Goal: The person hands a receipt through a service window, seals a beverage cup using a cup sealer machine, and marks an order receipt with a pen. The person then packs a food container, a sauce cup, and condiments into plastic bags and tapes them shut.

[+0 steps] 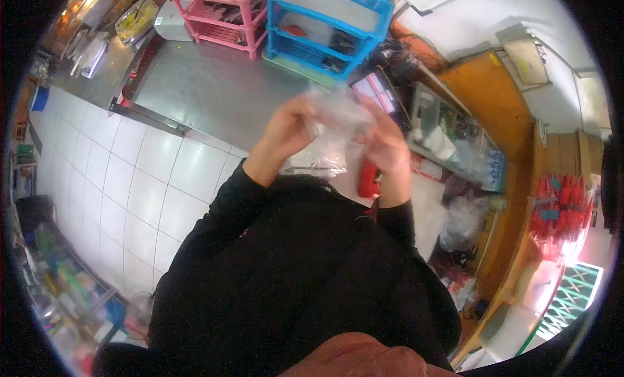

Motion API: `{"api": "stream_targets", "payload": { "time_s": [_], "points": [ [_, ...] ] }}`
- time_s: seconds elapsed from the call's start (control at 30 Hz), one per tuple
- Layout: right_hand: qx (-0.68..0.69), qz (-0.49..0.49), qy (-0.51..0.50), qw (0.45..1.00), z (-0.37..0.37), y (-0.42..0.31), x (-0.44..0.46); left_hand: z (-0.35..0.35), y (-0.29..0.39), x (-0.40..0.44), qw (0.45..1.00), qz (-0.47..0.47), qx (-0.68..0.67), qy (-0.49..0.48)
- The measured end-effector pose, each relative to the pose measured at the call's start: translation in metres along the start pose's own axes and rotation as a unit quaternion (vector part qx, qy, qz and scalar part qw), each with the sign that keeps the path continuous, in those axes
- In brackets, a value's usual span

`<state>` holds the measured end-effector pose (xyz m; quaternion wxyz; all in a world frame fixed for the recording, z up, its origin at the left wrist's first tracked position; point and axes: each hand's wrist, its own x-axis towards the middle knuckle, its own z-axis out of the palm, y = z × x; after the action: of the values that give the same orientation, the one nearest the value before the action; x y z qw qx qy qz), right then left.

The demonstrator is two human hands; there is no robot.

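A crumpled clear plastic bag (335, 110) is stretched between my two hands, in front of my chest and over the near edge of the steel table. On its left side, my left hand (290, 129) grips it with curled fingers. My right hand (389, 146) has hold of the opposite side, fingers bent around the film. The bag is blurred, and I cannot tell whether anything is inside. Just below my right hand shows a red object (368, 180), partly hidden. Beyond that hand lies a tablet-like device (379, 93) with a lit screen.
Pink (224, 34) and blue (325, 26) tiered racks stand on the steel table (195, 84). To the right, a grey tray (448, 117) holds mixed items beside an orange-brown wooden panel (478, 84). White floor tiles (140, 195) spread at left. Red packets (560, 208) hang at far right.
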<state>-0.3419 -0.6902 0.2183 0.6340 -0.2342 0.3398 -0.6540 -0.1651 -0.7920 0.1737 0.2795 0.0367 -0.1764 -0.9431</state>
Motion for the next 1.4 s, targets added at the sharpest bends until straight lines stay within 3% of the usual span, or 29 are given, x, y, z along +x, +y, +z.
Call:
{"api": "stream_targets", "payload": {
  "time_s": [0.07, 0.17, 0.2, 0.27, 0.3, 0.33, 0.37, 0.4, 0.43, 0.47, 0.57, 0.67, 0.77, 0.83, 0.9, 0.97, 1.03, 1.07, 1.17, 1.27, 1.37, 1.4],
  "points": [
    [0.133, -0.016, -0.080, 0.988, -0.005, 0.020, 0.012, -0.026, 0.011, -0.001, 0.972, -0.017, -0.188, -0.143],
    [0.175, -0.077, 0.004, 0.982, 0.018, 0.025, 0.028, -0.020, 0.035, -0.009, 0.984, -0.098, -0.123, -0.086],
    [0.188, -0.095, 0.054, 0.976, 0.034, 0.023, 0.031, -0.022, 0.041, -0.010, 0.992, -0.050, -0.112, -0.030],
    [0.053, -0.139, -0.015, 0.989, 0.031, 0.029, 0.044, -0.028, 0.046, -0.008, 0.991, 0.044, -0.094, 0.081],
    [-0.017, -0.158, -0.048, 0.986, 0.026, 0.033, 0.049, -0.029, 0.047, -0.009, 0.991, 0.097, -0.013, 0.093],
    [-0.387, -0.119, 0.030, 0.914, 0.018, 0.036, 0.051, -0.029, 0.046, -0.010, 0.981, 0.150, 0.067, 0.105],
    [-0.484, -0.100, 0.064, 0.867, 0.014, 0.044, 0.052, -0.029, 0.046, -0.011, 0.962, 0.201, 0.146, 0.117],
    [-0.573, -0.079, 0.097, 0.810, 0.024, 0.055, 0.053, -0.039, 0.042, -0.012, 0.909, 0.206, 0.340, 0.122],
    [-0.654, -0.057, 0.129, 0.743, 0.031, 0.063, 0.055, -0.056, 0.036, -0.012, 0.820, 0.203, 0.522, 0.121],
    [-0.664, -0.117, 0.166, 0.720, 0.014, 0.081, 0.063, -0.071, 0.032, -0.010, 0.695, 0.194, 0.683, 0.115],
    [-0.805, -0.271, 0.105, 0.517, 0.007, 0.107, 0.079, -0.082, 0.023, -0.008, 0.560, 0.184, 0.785, 0.192],
    [-0.655, -0.146, -0.061, 0.739, -0.013, 0.104, 0.095, -0.117, 0.032, -0.015, 0.534, 0.202, 0.790, 0.222],
    [-0.732, -0.090, -0.082, 0.670, -0.068, 0.080, 0.118, -0.147, 0.051, -0.036, 0.481, 0.116, 0.824, 0.276],
    [-0.859, 0.005, 0.023, 0.512, -0.139, 0.113, 0.112, -0.174, 0.057, -0.051, 0.579, 0.037, 0.759, 0.297],
    [-0.903, 0.027, 0.054, 0.425, -0.199, 0.147, 0.110, -0.184, 0.060, -0.057, 0.590, 0.017, 0.756, 0.284],
    [-0.898, 0.008, 0.018, 0.440, -0.223, 0.159, 0.110, -0.185, 0.058, -0.064, 0.520, 0.055, 0.817, 0.245],
    [-0.879, 0.051, 0.013, 0.474, -0.211, 0.147, 0.113, -0.181, 0.060, -0.062, 0.546, 0.051, 0.796, 0.256],
    [-0.850, 0.052, 0.049, 0.522, -0.198, 0.138, 0.109, -0.178, 0.059, -0.062, 0.559, 0.047, 0.786, 0.261],
    [-0.693, -0.037, 0.205, 0.690, -0.167, 0.110, 0.086, -0.164, 0.058, -0.057, 0.431, 0.074, 0.862, 0.256],
    [-0.423, -0.026, 0.265, 0.866, -0.139, 0.078, 0.064, -0.124, 0.062, -0.051, 0.433, -0.009, 0.860, 0.272],
    [-0.328, -0.089, 0.138, 0.930, -0.047, 0.053, 0.033, -0.101, 0.052, -0.030, 0.456, 0.007, 0.856, 0.245],
    [-0.387, -0.131, 0.117, 0.905, -0.041, 0.063, 0.033, -0.088, 0.046, -0.023, 0.460, 0.037, 0.860, 0.220]
  ]
}}
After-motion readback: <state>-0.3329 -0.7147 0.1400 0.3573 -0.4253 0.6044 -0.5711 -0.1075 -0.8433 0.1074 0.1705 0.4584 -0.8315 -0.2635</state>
